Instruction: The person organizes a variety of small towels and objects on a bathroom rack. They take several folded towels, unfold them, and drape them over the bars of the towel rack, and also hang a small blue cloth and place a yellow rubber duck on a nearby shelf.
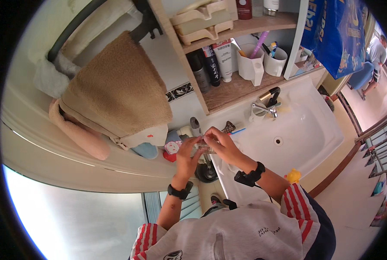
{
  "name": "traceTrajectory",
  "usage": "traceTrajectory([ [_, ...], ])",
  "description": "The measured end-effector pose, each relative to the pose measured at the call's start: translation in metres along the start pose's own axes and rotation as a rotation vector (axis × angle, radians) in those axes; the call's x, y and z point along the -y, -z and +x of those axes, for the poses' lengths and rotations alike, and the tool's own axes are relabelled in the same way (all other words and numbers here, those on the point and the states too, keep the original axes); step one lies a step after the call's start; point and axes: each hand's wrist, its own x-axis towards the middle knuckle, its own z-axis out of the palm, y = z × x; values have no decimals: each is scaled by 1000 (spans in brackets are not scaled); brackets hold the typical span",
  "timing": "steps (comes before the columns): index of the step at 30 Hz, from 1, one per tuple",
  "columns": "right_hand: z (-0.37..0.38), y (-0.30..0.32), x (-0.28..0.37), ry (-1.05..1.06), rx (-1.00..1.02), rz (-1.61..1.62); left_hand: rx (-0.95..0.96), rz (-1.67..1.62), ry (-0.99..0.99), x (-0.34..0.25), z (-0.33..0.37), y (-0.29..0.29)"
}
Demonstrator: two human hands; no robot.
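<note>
Near the left end of the white sink counter, my left hand [187,155] and my right hand [223,145] meet. Between them is a small clear container [205,147], partly covered by my fingers. The left fingers wrap round its side. At its top, the right thumb and fingertips are pinched together; whether they grip the container or some small part of it is hidden. Just beyond the hands stands a grey-handled item [195,125], and a dark patterned comb-like thing [229,127] lies by a thin blue stick [238,131].
The white basin [306,130] with its chrome faucet [266,108] is to the right. Above, a wooden shelf [228,97] holds tubes and two white cups with brushes. A brown towel [119,86] hangs at left, a blue bag [338,39] at upper right. Farther right, another person [376,54] stands.
</note>
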Motion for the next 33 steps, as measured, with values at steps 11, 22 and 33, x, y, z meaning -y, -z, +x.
traceTrajectory([
  [11,-31,15,2,-9,61,76,48,-650,478,-9,-12,-17],
  [22,-37,34,89,154,423,-451,210,-119,117,-76,14,61],
  [33,-26,3,120,304,438,-426,16,23,-11,-96,0,109],
])
